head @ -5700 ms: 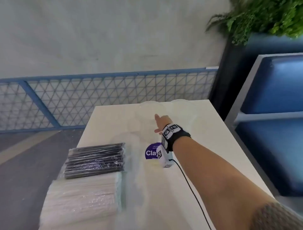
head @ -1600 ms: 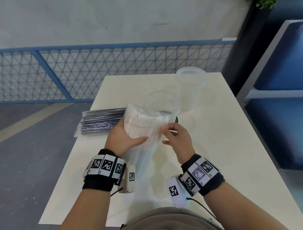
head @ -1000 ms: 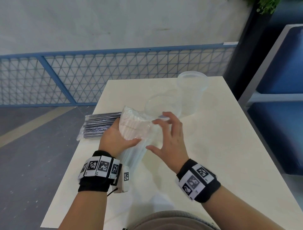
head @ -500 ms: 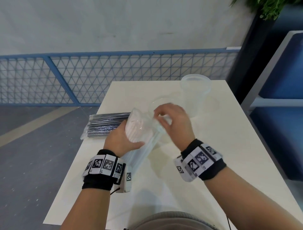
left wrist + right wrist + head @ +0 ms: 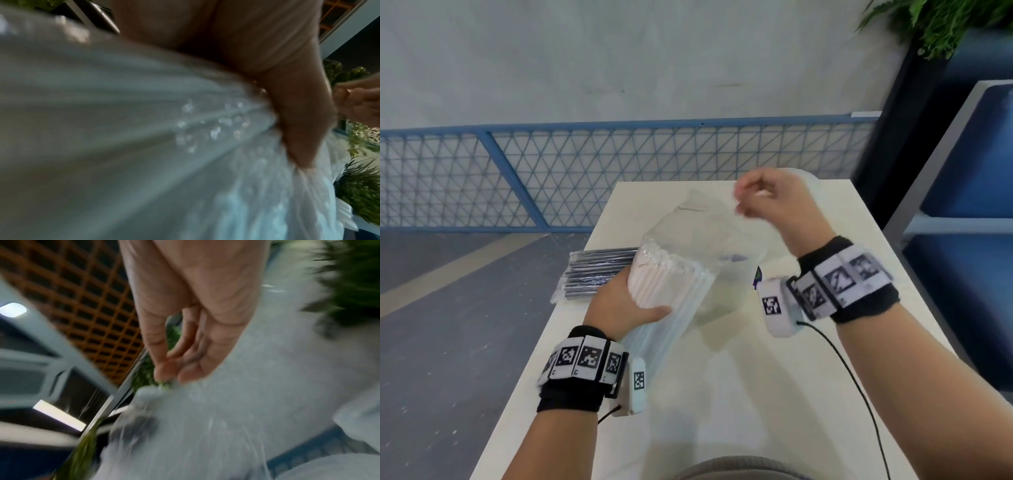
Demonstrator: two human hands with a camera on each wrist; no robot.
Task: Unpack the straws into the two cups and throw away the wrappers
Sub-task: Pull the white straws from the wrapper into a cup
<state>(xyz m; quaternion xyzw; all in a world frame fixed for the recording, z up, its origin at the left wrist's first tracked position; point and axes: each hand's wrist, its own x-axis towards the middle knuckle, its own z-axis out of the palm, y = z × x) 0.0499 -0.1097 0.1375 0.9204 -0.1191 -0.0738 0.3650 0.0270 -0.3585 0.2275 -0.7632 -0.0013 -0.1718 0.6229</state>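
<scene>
At the far left of the pale surface (image 5: 739, 394) a sealed pack of dark straws (image 5: 599, 270) lies flat, likely parked there until the first pack is dealt with. Just to its right, the left hand (image 5: 625, 308) is wrapped round a bundle of white straws (image 5: 664, 284), thumb across the front and the other fingers hidden behind, holding it tilted with the open ends up and toward the person; this grip seems meant to anchor the straws while the film comes off. The forearm rises from the near edge, wrist fairly straight. The clear wrapper (image 5: 709, 226) stretches from the bundle's top up to the right hand (image 5: 774, 202), whose thumb and forefinger are pinched together on its edge, the other fingers curled loosely; that wrist is raised well above the surface and bent, apparently pulling the film up and away. Behind and below this hand stand two clear cups (image 5: 736, 260), mostly hidden by wrapper and hand, with no straws visible in them.
</scene>
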